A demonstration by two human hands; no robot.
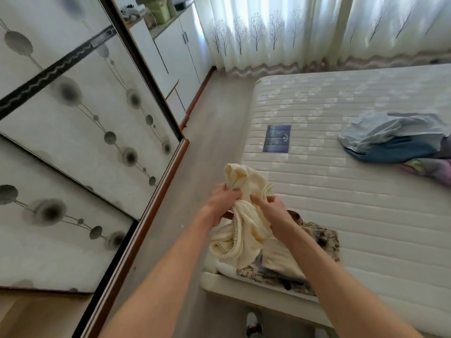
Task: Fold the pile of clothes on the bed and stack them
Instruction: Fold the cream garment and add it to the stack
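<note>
Bedroom with a bare quilted bed (353, 203), patterned wardrobe doors (73, 118) at the left and tree-printed curtains (317, 30) behind. Both arms reach forward over the bed's near corner. The left hand (223, 200) has its fingers curled into a cream garment (246, 230), gripping a bunched edge near its top. The right hand (271, 208) pinches the same garment just beside it, thumb and fingers closed on the cloth. The garment hangs crumpled between the hands, its beaded trim trailing down onto a small stack (314, 242) of already folded items, the top one floral, at the corner of the bed. An unfolded pile (395, 140) of blue and mixed cloth lies well apart, toward the far right of the bed.

Step in hand, as judged: sorting out the cream garment before folding, with the hands searching for its edges or shoulders. The task appears partly done, since some pieces are stacked and the pile remains. The next move likely calls for spreading the hands apart to open the cloth flat, then laying it on the bed clear of the stack.
</note>
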